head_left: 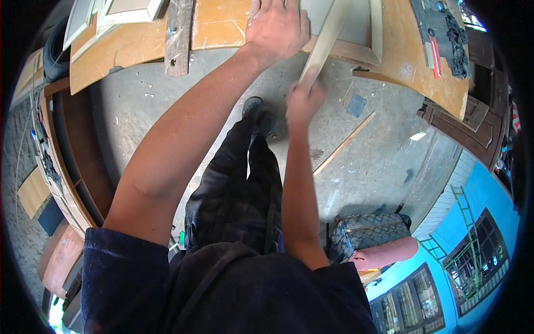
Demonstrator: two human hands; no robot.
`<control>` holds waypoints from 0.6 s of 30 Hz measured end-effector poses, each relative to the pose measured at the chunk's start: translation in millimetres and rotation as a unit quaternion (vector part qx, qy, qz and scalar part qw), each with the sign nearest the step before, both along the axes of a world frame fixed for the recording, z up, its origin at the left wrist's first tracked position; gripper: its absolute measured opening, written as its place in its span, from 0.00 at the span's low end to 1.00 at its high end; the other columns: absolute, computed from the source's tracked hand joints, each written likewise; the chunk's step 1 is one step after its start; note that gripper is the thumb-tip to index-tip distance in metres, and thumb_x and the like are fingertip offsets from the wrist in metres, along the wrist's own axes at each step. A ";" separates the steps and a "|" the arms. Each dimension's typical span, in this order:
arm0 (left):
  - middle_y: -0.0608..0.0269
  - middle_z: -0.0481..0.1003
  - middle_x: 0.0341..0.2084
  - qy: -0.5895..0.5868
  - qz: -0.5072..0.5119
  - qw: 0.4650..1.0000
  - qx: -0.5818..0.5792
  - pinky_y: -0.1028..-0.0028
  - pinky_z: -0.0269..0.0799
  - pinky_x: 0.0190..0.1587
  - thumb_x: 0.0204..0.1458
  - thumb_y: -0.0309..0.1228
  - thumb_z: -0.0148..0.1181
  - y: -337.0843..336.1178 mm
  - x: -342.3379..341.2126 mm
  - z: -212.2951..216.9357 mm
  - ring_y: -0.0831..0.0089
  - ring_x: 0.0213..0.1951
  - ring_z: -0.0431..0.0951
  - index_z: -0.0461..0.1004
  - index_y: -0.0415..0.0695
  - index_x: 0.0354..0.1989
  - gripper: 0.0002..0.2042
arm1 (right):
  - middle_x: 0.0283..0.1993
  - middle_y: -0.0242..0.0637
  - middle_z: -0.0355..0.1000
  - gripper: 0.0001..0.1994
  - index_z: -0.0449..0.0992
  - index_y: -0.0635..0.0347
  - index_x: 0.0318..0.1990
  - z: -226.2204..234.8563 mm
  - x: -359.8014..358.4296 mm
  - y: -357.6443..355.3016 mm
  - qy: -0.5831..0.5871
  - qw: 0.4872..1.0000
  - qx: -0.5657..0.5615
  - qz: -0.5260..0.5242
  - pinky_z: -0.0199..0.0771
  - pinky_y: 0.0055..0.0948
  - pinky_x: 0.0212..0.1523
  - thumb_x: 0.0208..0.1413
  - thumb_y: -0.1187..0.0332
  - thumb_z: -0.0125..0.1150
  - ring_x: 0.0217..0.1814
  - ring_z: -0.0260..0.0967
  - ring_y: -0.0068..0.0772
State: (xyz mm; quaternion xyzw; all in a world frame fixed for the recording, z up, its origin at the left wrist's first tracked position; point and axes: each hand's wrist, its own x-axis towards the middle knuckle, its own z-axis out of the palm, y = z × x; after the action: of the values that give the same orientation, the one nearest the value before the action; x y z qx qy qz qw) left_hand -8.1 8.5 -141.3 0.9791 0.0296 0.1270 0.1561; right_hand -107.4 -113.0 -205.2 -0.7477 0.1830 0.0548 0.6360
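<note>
Head view: you look straight down past your own dark shirt and dark trousers to a grey concrete floor (378, 161); straight edges bow toward the rim of the round picture.
Left hand: your left hand (276, 28) lies palm down, fingers spread flat, on the orange-brown workbench (128, 47) at the top of the picture; the fingertips run out of the top edge.
Right hand: your right hand (303, 103) is blurred; it is closed in a fist around the near end of a pale wooden strip (325, 39), and its fingers cannot be told apart.
Wooden strip: it slants up and to the right from your fist, out over the bench edge and across a pale framed panel (361, 33); its far end is cut off at the top.
Framed panel: it lies flat on the bench just right of your left hand; only its lower part shows.
Grey plank: a weathered plank (179, 36) lies on the bench, well left of your left hand, its end hanging over the edge.
Floor: a thin wooden lath (345, 143) lies slantwise to the right of your right forearm.
Bench right end: a dark heap of tools (445, 33), too jumbled to make out.
</note>
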 end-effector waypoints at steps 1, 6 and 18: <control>0.31 0.51 0.69 -0.006 -0.004 1.000 -0.005 0.48 0.44 0.72 0.61 0.38 0.45 -4.2 2.2 3.4 0.38 0.70 0.51 0.52 0.26 0.69 0.33 | 0.13 0.45 0.63 0.33 0.72 0.73 0.20 -27.9 -37.6 -7.8 0.016 0.999 -0.015 -0.026 0.64 0.44 0.24 0.69 0.50 0.47 0.16 0.63 0.40; 0.31 0.51 0.69 0.054 -0.012 0.998 0.005 0.48 0.44 0.72 0.61 0.38 0.44 -4.3 -0.2 14.0 0.39 0.70 0.52 0.53 0.26 0.68 0.32 | 0.13 0.43 0.62 0.34 0.72 0.73 0.19 -28.0 -28.5 -12.0 0.025 0.998 -0.049 -0.027 0.63 0.44 0.23 0.68 0.48 0.46 0.16 0.62 0.38; 0.31 0.52 0.69 0.048 -0.005 0.999 0.013 0.49 0.45 0.72 0.61 0.38 0.45 -3.8 -2.0 13.9 0.38 0.71 0.51 0.53 0.26 0.68 0.32 | 0.12 0.38 0.63 0.37 0.74 0.71 0.19 3.0 -3.7 -12.1 0.072 0.995 0.040 -0.052 0.64 0.39 0.19 0.68 0.44 0.44 0.13 0.63 0.33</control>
State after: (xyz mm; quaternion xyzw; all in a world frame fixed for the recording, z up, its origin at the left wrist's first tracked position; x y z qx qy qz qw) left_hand -10.1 4.8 -127.4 0.9861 0.0305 0.0798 0.1424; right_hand -111.1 -125.1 -202.1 -0.7049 0.2649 0.0828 0.6528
